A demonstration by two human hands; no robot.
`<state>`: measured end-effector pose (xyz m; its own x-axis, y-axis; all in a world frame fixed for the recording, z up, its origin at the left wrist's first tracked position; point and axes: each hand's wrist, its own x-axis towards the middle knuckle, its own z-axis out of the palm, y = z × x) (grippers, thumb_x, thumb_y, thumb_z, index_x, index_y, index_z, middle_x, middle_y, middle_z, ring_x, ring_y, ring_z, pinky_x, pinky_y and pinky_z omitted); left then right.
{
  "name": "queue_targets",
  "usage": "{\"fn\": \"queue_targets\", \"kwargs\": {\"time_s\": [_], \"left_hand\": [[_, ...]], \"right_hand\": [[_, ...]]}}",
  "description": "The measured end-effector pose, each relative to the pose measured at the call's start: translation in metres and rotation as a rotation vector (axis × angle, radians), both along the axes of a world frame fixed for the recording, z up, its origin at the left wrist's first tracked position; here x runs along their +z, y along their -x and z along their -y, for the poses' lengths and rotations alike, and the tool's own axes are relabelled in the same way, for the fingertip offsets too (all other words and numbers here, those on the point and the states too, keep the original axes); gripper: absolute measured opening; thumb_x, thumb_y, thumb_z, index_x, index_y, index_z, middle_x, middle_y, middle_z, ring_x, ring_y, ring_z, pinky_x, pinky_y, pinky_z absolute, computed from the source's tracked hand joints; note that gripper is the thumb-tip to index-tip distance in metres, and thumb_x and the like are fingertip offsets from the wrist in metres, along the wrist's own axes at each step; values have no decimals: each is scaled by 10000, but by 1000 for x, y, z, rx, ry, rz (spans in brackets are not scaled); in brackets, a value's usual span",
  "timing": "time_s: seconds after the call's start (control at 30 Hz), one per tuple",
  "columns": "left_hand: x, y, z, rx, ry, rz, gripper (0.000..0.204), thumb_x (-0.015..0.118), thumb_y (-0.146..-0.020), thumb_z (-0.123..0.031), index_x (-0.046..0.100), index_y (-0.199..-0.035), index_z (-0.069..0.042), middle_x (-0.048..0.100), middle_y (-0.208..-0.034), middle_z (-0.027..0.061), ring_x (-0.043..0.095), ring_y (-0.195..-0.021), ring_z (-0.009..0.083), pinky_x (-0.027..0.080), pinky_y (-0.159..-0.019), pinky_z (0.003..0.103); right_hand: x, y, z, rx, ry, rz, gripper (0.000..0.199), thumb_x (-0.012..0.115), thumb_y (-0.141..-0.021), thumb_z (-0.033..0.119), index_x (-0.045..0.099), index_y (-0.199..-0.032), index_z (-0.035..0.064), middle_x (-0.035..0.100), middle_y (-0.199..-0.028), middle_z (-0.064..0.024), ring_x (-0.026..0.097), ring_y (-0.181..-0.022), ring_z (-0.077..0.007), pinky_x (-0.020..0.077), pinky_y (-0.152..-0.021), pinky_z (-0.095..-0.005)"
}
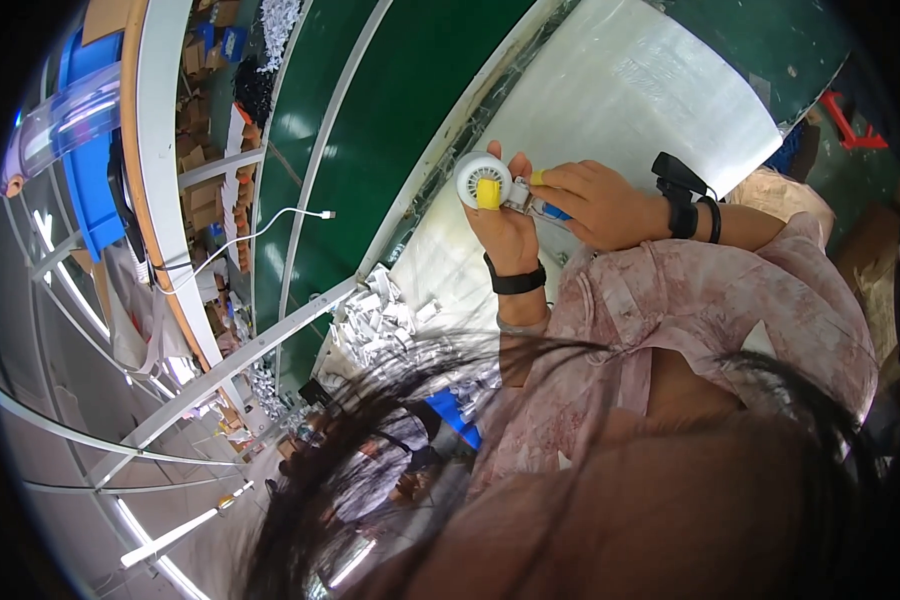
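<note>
A small white handheld fan with a round grille [466,172] is held up over the pale bench sheet. My left hand [510,240] wraps round it from below, with a yellow-covered thumb across the grille. My right hand [602,208] closes on the small white part [519,193] that joins the fan head, yellow showing at one fingertip. A blue piece [556,212] peeks out beneath the right fingers; what it belongs to is hidden. Black bands circle both wrists.
A pale plastic sheet [630,75] covers the bench. Many small white pieces [385,318] lie heaped on its left side. A white cable [260,232] with a plug hangs across the green surface [390,110]. Metal rails and a blue bin [88,160] stand at left.
</note>
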<state>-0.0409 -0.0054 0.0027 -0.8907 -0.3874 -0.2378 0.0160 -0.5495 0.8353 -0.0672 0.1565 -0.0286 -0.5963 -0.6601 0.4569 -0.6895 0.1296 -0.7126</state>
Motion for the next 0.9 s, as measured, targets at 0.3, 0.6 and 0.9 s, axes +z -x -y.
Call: {"fn": "queue_targets", "kwargs": {"time_s": [0.3,0.6,0.9], "left_hand": [[-3,-1,7,-52,-173,-29,488,565,-911,-338,440,-1300,-72,466,-1361,157,585,-1074,277,439,-992,451],[-4,-8,14,-78,-306,-120,527,584,-902,-361,427,-1322,-83,436,-1388,163,560,-1130,288,402,-1034,472],[-2,-27,20,90,-309,-94,408,505,-953,-305,447,-1270,-55,499,-1311,155,563,-1103,268,435,-1009,466]], "right_hand": [[5,12,-15,110,174,173,503,620,-811,156,486,-1278,25,448,-1239,-213,495,-1110,-369,422,-941,-407],[-7,17,-24,50,228,579,349,545,-884,56,495,-1227,20,448,-1247,-138,553,-916,-179,465,-805,-294],[-27,8,-30,158,-7,594,320,557,-853,-2,514,-1166,46,460,-1228,-117,559,-845,-145,470,-716,-266]]}}
